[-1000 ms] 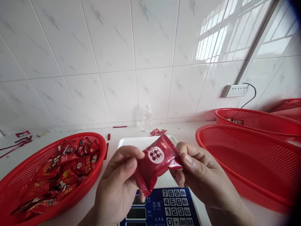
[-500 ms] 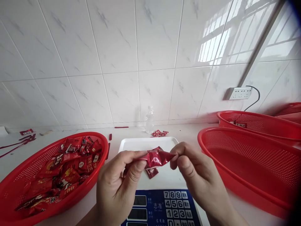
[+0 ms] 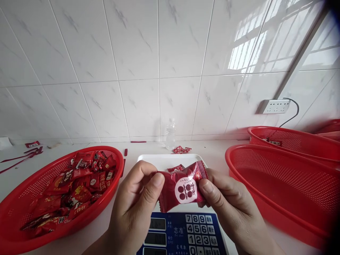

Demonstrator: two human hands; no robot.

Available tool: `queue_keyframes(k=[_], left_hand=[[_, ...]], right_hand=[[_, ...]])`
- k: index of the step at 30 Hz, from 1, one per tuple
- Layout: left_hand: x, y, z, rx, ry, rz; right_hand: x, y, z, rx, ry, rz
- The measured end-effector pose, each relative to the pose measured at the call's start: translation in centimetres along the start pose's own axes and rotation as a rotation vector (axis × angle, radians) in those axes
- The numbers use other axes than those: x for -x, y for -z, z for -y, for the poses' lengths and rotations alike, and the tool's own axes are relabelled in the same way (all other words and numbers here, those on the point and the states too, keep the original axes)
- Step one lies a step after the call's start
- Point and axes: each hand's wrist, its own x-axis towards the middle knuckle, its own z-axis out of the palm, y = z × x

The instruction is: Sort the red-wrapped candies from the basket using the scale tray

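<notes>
Clear bottle (image 3: 170,135) near tiled wall (image 3: 138,46); white power strip (image 3: 275,106).

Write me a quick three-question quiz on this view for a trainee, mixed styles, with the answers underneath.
1. Multiple choice: how do the left hand and right hand meet the red snack packet?
A) Only the left touches it
B) Both grip it, one at each end
C) Neither touches it

2. True or false: the clear plastic bottle stands upright beyond the digital scale.

3. Fill in: the perforated red basket to the left of the scale holds a pile of ____.

Key:
1. B
2. True
3. Wrapped snack packets
</notes>
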Motion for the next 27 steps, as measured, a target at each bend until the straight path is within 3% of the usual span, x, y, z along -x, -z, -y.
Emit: queue_keyframes(k=[4,9,15,21,24,27], left_hand=[[0.4,0.1,0.2,0.045,0.047,-0.003],[0.8,0.6,0.5,0.108,0.129,0.123],[0.6,-0.2,0.1,0.258,0.118,0.260],[0.8,-0.6,0.3,0.266,0.083,0.221],[1.1,-1.0,0.6,0.209,0.028,0.135],[1.6,-1.6,0.7,0.189,0.036,0.040]], right_hand=[[0.2,0.4,-0.4,-0.081,-0.030,-0.039],[0.3,1.0,-1.7,-0.258,-0.076,-0.003],[-0.5,0.7,-1.8,-0.503,-0.212,0.062],[-0.9,0.3,-1.9,-0.600,-0.334,0.090],[-0.9,0.3,-2.2,-0.553,-0.242,0.100],[-0.9,0.1,-2.1,-0.543,-0.154,0.206]])
